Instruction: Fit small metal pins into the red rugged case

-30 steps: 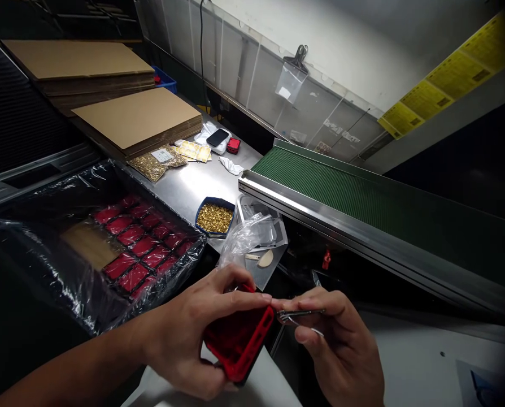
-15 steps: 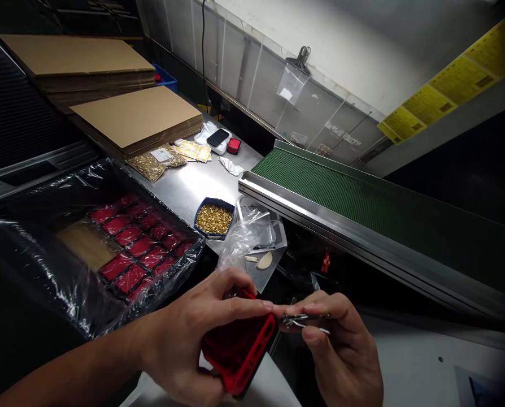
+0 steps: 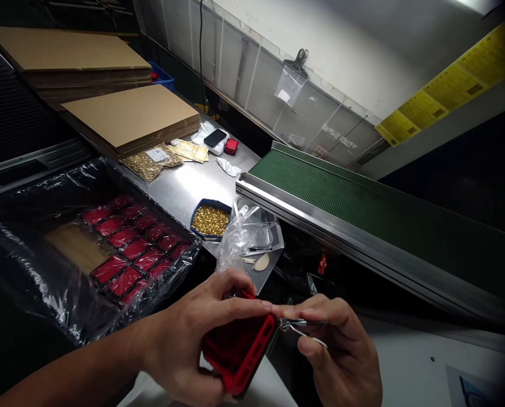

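My left hand (image 3: 197,333) is wrapped around a red plastic case with black edges (image 3: 248,362), tilted with one long side facing me. In my right hand (image 3: 341,345) is a small silver nail clipper (image 3: 297,325), pinched between thumb and fingers. Its lever stands apart from the body, and its head is at the upper right corner of the case. My right index fingertip meets my left fingertip there. Whether the jaws touch the case is too small to tell.
To the left, a carton lined with transparent plastic (image 3: 151,316) holds several red-and-black cases (image 3: 136,247). A blue tray (image 3: 193,226) of small brass parts (image 3: 210,220) stands on the metal table (image 3: 180,189). Beyond are cardboard sheets (image 3: 134,116). A green conveyor (image 3: 312,183) runs right.
The clipper's lever has swung further from its body, and my right thumb has shifted slightly left and down. My left hand keeps the case in nearly the same place. The view has moved slightly.
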